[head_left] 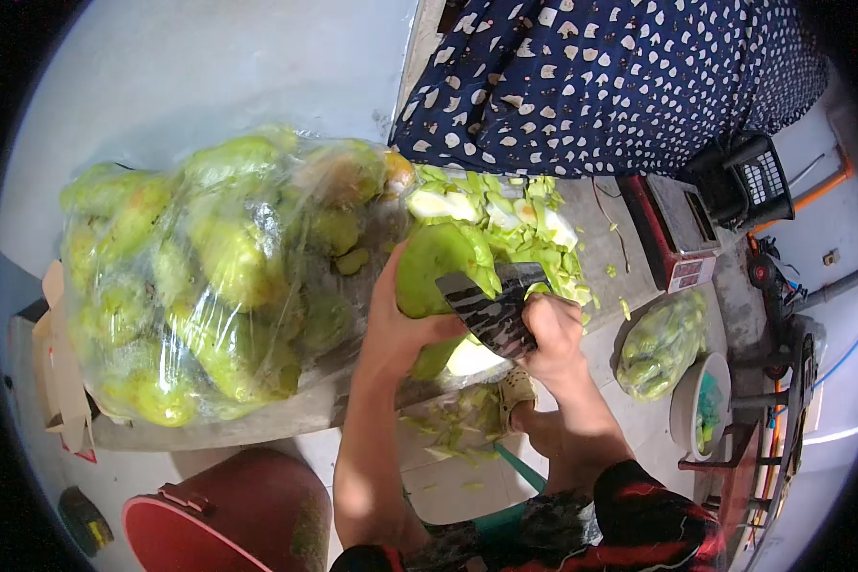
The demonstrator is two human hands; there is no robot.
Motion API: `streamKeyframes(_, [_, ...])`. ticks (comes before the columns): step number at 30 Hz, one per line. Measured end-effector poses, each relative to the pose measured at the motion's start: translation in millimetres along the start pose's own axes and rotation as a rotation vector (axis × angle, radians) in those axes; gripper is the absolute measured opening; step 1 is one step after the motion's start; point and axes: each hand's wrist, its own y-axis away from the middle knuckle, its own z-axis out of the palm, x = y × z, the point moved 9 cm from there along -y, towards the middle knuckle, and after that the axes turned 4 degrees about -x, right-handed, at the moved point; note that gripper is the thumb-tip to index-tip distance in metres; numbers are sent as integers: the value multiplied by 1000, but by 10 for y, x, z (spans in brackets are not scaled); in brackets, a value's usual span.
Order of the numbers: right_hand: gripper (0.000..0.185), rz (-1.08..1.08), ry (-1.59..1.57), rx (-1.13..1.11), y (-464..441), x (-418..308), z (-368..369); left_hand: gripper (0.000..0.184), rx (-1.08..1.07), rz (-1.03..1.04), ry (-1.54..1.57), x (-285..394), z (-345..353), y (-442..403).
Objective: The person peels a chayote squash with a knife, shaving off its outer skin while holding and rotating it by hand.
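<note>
Green fruit [431, 265], long axis unclear behind the knife [491, 307] at four o'clock, is clamped in the left hand [398, 329]; right hand [554, 331] grips the knife.

Holding green fruit [432, 262] in left hand [398, 329], dark knife [489, 311] in right hand [551, 334], with peelings [570, 269] just beyond the grip.

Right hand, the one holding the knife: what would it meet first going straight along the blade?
Led by the knife, the right hand would probably meet the green fruit held in the left hand. The blade overlaps it here, but depth is unclear.
</note>
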Motion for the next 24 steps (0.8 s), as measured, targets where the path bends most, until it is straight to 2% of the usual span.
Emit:
streamKeyframes(1, [40,15,2,8,4,3,-13,85,-33,11,2,4,27,-18])
streamKeyframes(3, [35,207,-39,-118,150,224,181,85,-5,-60,-21,-142,-60,-38])
streamKeyframes(4, [36,167,-20,-80,156,209,217,85,23,-122,-46,-230,-116,-56])
streamKeyframes(7, [34,151,3,-122,185,122,224,86,8,-130,45,-283,-154,-39])
streamKeyframes(10, [31,152,-1,-111,164,207,169,89,-43,-108,-29,-159,-79,-14])
streamKeyframes(11, [26,398,80,-176,260,480,288,89,-48,-117,-27,-213,-75,38])
streamKeyframes(13, [21,609,188,-235,424,945,310,90,-82,-183,34,-351,-88,42])
streamKeyframes(16, [20,629,185,-184,377,997,60,91,-78,-240,43,-478,-19,48])
streamKeyframes(20, [22,577,126,-37,219,789,-137,91,-49,-223,32,-431,31,13])
streamKeyframes(24, [29,86,16,-49,36,210,-218,89,-21,-213,76,-505,-77,-71])
